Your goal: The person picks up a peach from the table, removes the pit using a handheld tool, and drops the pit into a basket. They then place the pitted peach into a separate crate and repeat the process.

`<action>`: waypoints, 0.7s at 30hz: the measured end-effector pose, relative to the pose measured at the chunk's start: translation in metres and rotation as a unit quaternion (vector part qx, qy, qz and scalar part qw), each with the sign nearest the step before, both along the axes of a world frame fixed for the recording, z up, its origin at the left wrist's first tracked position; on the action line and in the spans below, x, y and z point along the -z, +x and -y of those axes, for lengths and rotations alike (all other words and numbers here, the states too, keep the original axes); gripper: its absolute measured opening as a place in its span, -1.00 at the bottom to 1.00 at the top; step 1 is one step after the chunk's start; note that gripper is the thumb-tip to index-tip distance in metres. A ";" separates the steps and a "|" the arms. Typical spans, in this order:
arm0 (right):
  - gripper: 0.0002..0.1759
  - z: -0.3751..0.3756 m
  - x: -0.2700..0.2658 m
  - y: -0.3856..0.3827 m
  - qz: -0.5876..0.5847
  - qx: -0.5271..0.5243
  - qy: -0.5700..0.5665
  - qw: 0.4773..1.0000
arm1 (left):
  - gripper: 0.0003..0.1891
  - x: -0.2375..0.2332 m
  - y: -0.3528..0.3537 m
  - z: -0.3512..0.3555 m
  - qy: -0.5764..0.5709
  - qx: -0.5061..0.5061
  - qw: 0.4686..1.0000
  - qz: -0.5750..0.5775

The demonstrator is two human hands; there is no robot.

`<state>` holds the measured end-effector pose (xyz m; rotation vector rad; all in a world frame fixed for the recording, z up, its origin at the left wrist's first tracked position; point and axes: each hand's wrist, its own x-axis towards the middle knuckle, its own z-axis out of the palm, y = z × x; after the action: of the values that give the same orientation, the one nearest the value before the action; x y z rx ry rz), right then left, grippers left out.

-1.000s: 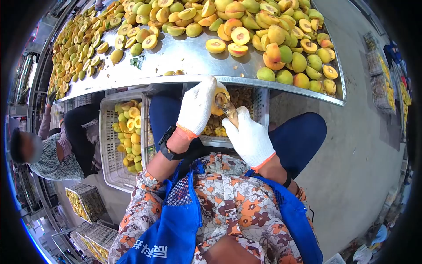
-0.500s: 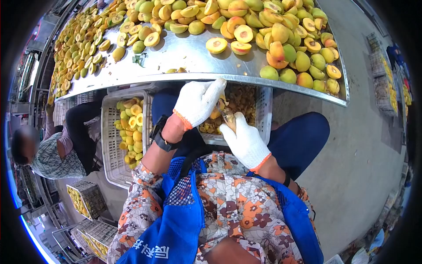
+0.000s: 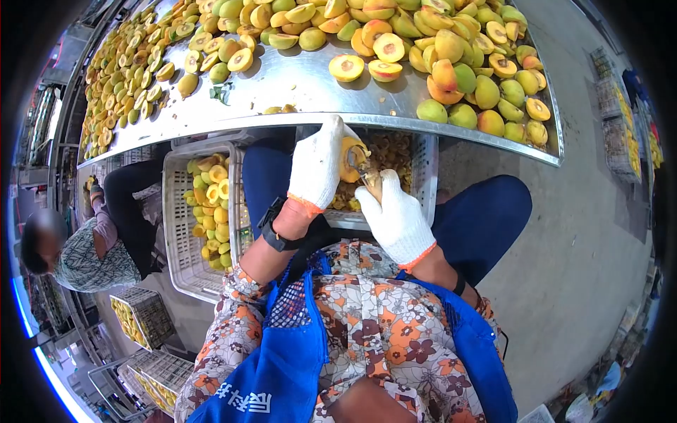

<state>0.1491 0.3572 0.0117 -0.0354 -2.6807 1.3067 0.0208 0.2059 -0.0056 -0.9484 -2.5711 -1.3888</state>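
White-gloved, clasps a peach half (image 3: 349,161) in the left hand (image 3: 317,166) just below the steel table (image 3: 296,84) edge, clenches a pitting knife (image 3: 368,176) in the right hand (image 3: 396,220), tip in the flesh. May well slip on wet fruit and jab the left palm. Underneath, white crate (image 3: 424,176) of brownish pits and scraps, it seems; beside it, second crate (image 3: 173,233) of yellow peach halves.

Peaches (image 3: 451,49) cover a steel table (image 3: 296,88) near a crate (image 3: 180,261).
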 end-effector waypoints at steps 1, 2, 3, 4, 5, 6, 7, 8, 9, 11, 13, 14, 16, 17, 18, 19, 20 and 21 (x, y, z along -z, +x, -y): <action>-0.57 -0.001 0.000 0.001 0.003 -0.007 0.036 0.999 | -0.60 0.002 0.001 0.001 -0.001 0.002 1.000 0.002; -0.57 0.000 -0.002 0.001 0.005 -0.005 0.035 0.999 | -0.60 0.003 0.003 0.001 -0.017 -0.004 1.000 -0.006; -0.58 0.001 -0.007 0.000 0.019 0.006 0.024 0.999 | -0.61 0.001 0.005 0.001 -0.033 -0.012 0.999 -0.014; -0.59 0.002 -0.010 -0.001 0.034 0.017 0.013 0.999 | -0.61 -0.002 0.006 0.000 -0.034 -0.013 0.999 -0.014; -0.59 0.002 -0.009 -0.001 0.034 0.016 0.012 0.999 | -0.67 -0.006 0.007 -0.001 -0.027 -0.022 0.999 -0.006; -0.59 0.002 -0.008 0.000 0.049 0.006 0.014 0.999 | -0.72 -0.012 0.009 -0.002 -0.020 -0.031 0.999 0.002; -0.59 0.001 -0.007 -0.001 0.064 -0.004 0.016 0.998 | -0.72 -0.021 0.010 -0.005 -0.020 -0.031 0.999 0.002; -0.59 0.002 -0.004 0.000 0.065 -0.003 0.016 0.998 | -0.78 -0.030 0.012 -0.007 0.004 -0.039 0.998 0.039; -0.58 0.003 0.000 0.001 0.063 0.005 -0.013 0.998 | -0.81 -0.036 0.014 -0.009 0.027 -0.047 0.996 0.076; -0.57 0.004 0.000 0.001 0.060 0.012 -0.042 0.997 | -0.81 -0.039 0.013 -0.010 0.020 -0.048 0.998 0.038; -0.52 0.003 -0.009 0.000 0.092 0.005 -0.103 0.990 | -0.77 -0.045 0.012 -0.012 0.014 -0.048 0.999 0.001; -0.52 0.003 -0.010 0.000 0.092 0.005 -0.104 0.990 | -0.74 -0.050 0.011 -0.013 0.000 -0.043 0.999 -0.019; -0.41 0.001 -0.012 0.001 0.148 0.005 -0.132 0.980 | -0.70 -0.049 0.008 -0.012 -0.015 -0.037 0.998 -0.038; -0.41 0.001 -0.012 0.001 0.149 0.005 -0.133 0.980 | -0.64 -0.044 0.003 -0.009 -0.037 -0.025 0.998 0.047; -0.42 0.001 -0.012 0.000 0.153 -0.001 -0.132 0.979 | -0.58 -0.041 -0.001 -0.008 -0.057 -0.013 0.989 0.132; -0.44 0.002 -0.012 0.000 0.158 -0.006 -0.131 0.979 | -0.58 -0.040 -0.004 -0.007 -0.058 -0.012 0.989 0.133; -0.44 0.003 -0.013 0.001 0.158 -0.006 -0.131 0.979 | -0.53 -0.040 -0.007 -0.007 -0.015 0.011 0.976 0.218; -0.44 0.004 -0.015 0.002 0.159 -0.007 -0.125 0.979 | -0.48 -0.040 -0.008 -0.006 0.028 0.033 0.953 0.300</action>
<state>0.1508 0.3533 0.0271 -0.2777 -2.7461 1.7713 0.0127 0.2117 0.0344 -0.6821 -2.8923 -2.0192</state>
